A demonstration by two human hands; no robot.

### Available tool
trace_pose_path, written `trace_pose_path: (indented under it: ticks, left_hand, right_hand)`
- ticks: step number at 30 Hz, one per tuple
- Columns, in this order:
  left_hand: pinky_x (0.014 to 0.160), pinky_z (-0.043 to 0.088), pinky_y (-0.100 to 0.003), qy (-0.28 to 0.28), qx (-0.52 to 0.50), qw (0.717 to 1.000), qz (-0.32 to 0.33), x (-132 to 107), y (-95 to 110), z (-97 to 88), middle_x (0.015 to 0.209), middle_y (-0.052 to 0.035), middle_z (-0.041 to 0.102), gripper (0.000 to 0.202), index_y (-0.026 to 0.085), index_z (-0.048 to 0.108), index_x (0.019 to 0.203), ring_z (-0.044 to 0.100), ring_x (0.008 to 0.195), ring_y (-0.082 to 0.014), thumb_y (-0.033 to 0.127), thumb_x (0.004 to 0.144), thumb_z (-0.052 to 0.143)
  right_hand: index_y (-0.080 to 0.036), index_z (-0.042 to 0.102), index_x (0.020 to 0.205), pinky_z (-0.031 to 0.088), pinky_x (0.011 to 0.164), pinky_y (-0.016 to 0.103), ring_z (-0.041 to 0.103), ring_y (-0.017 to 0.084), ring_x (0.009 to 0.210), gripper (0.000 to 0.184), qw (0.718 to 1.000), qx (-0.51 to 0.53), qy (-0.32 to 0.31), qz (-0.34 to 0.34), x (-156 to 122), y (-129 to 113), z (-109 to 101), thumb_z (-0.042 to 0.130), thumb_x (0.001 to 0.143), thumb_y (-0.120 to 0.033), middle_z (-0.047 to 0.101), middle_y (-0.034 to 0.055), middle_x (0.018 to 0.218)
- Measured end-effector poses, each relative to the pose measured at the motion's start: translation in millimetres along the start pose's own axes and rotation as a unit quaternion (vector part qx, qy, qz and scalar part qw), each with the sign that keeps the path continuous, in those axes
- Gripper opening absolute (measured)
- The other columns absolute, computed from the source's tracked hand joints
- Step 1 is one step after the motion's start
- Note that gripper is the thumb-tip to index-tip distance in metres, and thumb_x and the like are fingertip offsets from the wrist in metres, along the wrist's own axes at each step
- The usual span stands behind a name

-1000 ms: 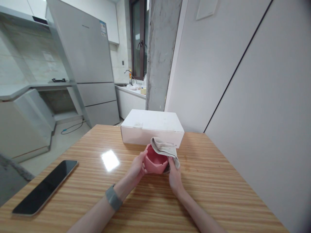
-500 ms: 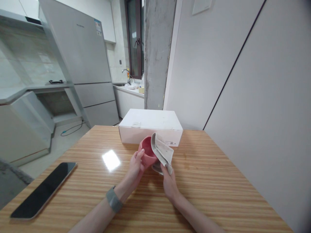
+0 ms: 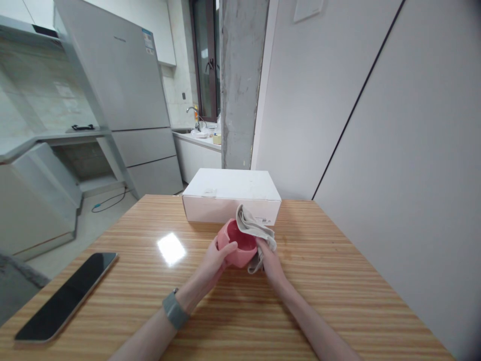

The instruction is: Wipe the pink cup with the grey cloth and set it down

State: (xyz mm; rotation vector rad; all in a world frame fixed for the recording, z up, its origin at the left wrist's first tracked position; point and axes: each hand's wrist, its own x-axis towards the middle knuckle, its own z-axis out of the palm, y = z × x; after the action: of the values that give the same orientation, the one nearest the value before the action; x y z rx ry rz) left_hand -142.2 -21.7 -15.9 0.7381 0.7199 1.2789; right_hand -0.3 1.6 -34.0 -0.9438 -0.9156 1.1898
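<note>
My left hand (image 3: 212, 263) grips a pink silicone cup (image 3: 235, 250) by its near left side, with the thumb across the outside. The cup is held low over the wooden table (image 3: 330, 296), tilted slightly, its dark pink inside facing up. My right hand (image 3: 271, 258) holds a grey-beige cloth (image 3: 252, 224) against the cup's right side. The cloth folds over the rim and hangs down past my fingers. A grey band (image 3: 175, 310) circles my left wrist.
A white cardboard box (image 3: 231, 198) stands just behind my hands on the table. A black smartphone (image 3: 65, 296) lies at the left. Beyond the table are a concrete pillar (image 3: 240, 85), a refrigerator (image 3: 112, 75) and a sink counter (image 3: 195, 140).
The cup has turned from tilting left to opening upward. The cloth has shifted from the cup's front to its right side and rim, with my right hand moving up and right.
</note>
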Motion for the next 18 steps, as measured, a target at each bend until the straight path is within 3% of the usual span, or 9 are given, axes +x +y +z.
trace_pose_path:
  ticks: [3, 6, 8, 13, 18]
  left_hand:
    - [0.075, 0.056, -0.034, -0.04, 0.052, 0.994, -0.09, -1, 2, -1.6, 0.112, -0.0098, 0.066, 0.051, 0.02, 0.057, 0.119, 0.064, 0.098, -0.0251, 0.045, 0.075, 0.066]
    - [0.053, 0.058, -0.035, -0.021, 0.09, 0.98, -0.177, 4, 2, -8.6, 0.104, -0.0129, 0.068, 0.064, 0.018, 0.06, 0.116, 0.068, 0.081, -0.0267, 0.067, 0.077, 0.047]
    - [0.051, 0.058, -0.035, -0.004, 0.101, 0.975, -0.2, 7, 0, -12.8, 0.103, -0.0125, 0.068, 0.065, 0.018, 0.059, 0.116, 0.068, 0.075, -0.0253, 0.068, 0.076, 0.049]
    - [0.054, 0.058, -0.036, 0.026, 0.096, 0.975, -0.197, 7, -6, -14.7, 0.099, -0.0132, 0.07, 0.056, 0.016, 0.059, 0.115, 0.068, 0.069, -0.0229, 0.057, 0.076, 0.058]
    - [0.066, 0.058, -0.037, 0.079, 0.017, 0.99, -0.115, 8, -3, -7.5, 0.104, -0.0123, 0.069, 0.043, 0.017, 0.057, 0.116, 0.068, 0.079, -0.0218, 0.043, 0.081, 0.059]
  right_hand:
    - [-0.02, 0.069, 0.095, 0.043, 0.097, 0.038, 0.062, 0.023, 0.102, 0.035, 1.0, 0.015, 0.011, 0.021, 4, 1, -2, 0.066, 0.07, -0.044, 0.072, 0.0025, 0.094]
    - [-0.018, 0.068, 0.1, 0.043, 0.096, 0.039, 0.062, 0.024, 0.103, 0.04, 0.999, 0.026, 0.018, 0.041, 9, 0, -8, 0.062, 0.073, -0.047, 0.072, 0.0045, 0.098]
    - [-0.018, 0.068, 0.102, 0.042, 0.097, 0.039, 0.062, 0.024, 0.104, 0.042, 0.998, 0.028, 0.02, 0.05, 12, 0, -11, 0.059, 0.075, -0.049, 0.071, 0.0049, 0.1]
    - [-0.02, 0.069, 0.099, 0.038, 0.101, 0.039, 0.06, 0.024, 0.108, 0.038, 0.999, 0.009, 0.026, 0.03, 11, -1, -9, 0.065, 0.072, -0.047, 0.07, 0.0041, 0.104]
    - [-0.02, 0.065, 0.108, 0.036, 0.104, 0.039, 0.055, 0.024, 0.114, 0.041, 0.998, -0.011, -0.029, -0.047, -12, 6, 5, 0.065, 0.075, -0.043, 0.068, 0.0057, 0.108]
